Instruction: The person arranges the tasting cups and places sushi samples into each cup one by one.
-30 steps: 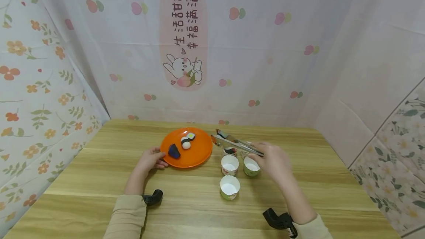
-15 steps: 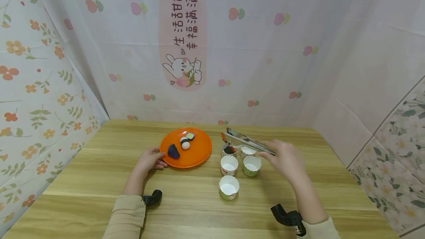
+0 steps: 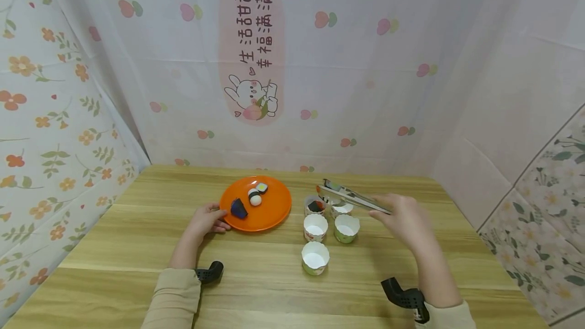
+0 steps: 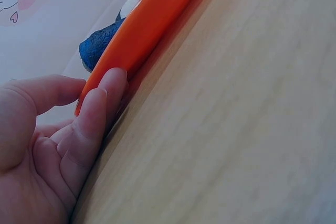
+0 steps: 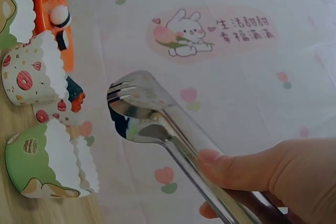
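Tongs (image 5: 184, 129) gripped in the right hand (image 3: 404, 220) now hang above cups (image 3: 342, 210) toward the back edge of the table (image 3: 256, 288), moved farther right of the orange plate (image 3: 274, 209), leaving that to the left hand (image 3: 207, 220), which pinches its left edge.

Soft light, dim wrist views, gleaming tongs (image 5: 177, 121)

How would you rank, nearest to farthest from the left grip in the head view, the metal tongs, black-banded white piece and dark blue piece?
1. Dark blue piece: left on the plate, beside the left grip.
2. Black-banded white piece: near the plate's middle.
3. Metal tongs: right of the plate, in the right grip.
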A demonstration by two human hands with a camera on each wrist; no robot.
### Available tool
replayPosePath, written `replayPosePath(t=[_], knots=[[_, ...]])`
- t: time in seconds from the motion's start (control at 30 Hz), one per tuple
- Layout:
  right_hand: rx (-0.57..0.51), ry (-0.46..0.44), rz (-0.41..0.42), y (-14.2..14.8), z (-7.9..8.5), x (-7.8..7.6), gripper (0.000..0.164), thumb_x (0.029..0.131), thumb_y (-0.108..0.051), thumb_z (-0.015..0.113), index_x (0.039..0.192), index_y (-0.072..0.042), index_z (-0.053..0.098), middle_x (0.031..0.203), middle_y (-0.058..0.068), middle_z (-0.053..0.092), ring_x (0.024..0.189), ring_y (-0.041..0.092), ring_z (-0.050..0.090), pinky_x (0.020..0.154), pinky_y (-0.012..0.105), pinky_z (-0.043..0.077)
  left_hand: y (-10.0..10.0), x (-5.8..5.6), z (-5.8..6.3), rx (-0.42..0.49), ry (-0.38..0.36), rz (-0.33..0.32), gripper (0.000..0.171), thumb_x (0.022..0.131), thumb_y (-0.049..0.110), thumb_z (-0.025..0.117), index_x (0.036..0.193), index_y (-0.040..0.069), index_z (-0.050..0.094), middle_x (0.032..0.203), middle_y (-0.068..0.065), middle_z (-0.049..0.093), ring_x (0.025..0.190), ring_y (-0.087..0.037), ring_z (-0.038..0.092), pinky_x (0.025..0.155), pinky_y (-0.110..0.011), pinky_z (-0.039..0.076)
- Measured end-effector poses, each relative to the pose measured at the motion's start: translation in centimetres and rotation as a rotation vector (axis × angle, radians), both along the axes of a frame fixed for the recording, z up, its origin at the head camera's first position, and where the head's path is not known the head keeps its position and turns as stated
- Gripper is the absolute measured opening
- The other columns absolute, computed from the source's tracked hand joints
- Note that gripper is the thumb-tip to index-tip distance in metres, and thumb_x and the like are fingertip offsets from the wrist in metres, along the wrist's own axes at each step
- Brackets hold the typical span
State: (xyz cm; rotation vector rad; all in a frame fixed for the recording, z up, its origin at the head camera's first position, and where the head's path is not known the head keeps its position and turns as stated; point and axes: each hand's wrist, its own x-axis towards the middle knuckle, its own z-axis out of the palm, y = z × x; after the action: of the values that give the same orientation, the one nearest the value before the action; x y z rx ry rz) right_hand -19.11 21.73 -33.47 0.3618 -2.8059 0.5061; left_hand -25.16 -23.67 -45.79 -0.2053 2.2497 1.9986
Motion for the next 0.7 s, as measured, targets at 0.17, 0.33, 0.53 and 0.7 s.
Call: replayPosePath(t=[0.17,0.33,0.53,0.7], knots=[[0.024,0.005,-0.005,0.6,0.0,-0.1,0.042,0.082,-0.027,0.076,0.119,-0.01,0.069,0.115,0.018,0.065,0.078,0.028,0.065,0.039,0.029,0.031,0.0,-0.1,0.0,-0.001,-0.003,0.002,0.051,0.099,0.008,0.051,0.14,-0.013,0.029,0.079,-0.012,0.066,0.061,-0.018,0.067,0.058,-0.027,0.056],[0.036,0.014,-0.003,1.0,-0.1,-0.2,0.04,0.082,-0.026,0.077,0.118,-0.011,0.07,0.109,0.018,0.067,0.053,0.015,0.049,0.038,0.029,0.026,0.0,-0.1,0.0,0.002,-0.004,-0.002,0.053,0.099,0.008,0.051,0.141,-0.013,0.027,0.079,-0.012,0.066,0.06,-0.018,0.066,0.058,-0.026,0.056],[0.041,0.002,-0.016,1.5,-0.3,-0.3,0.04,0.082,-0.026,0.077,0.118,-0.012,0.07,0.106,0.019,0.068,0.045,0.012,0.034,0.038,0.028,0.023,0.0,-0.2,-0.1,0.008,-0.001,-0.006,0.053,0.099,0.008,0.05,0.141,-0.014,0.026,0.08,-0.012,0.065,0.059,-0.017,0.066,0.057,-0.026,0.056],[0.045,-0.005,-0.021,1.7,-0.4,-0.4,0.039,0.081,-0.027,0.077,0.117,-0.012,0.071,0.101,0.018,0.069,0.044,0.012,0.031,0.037,0.028,0.022,-0.1,-0.2,-0.1,0.012,-0.003,-0.005,0.053,0.099,0.008,0.05,0.141,-0.014,0.026,0.08,-0.011,0.065,0.059,-0.017,0.066,0.057,-0.026,0.056]])
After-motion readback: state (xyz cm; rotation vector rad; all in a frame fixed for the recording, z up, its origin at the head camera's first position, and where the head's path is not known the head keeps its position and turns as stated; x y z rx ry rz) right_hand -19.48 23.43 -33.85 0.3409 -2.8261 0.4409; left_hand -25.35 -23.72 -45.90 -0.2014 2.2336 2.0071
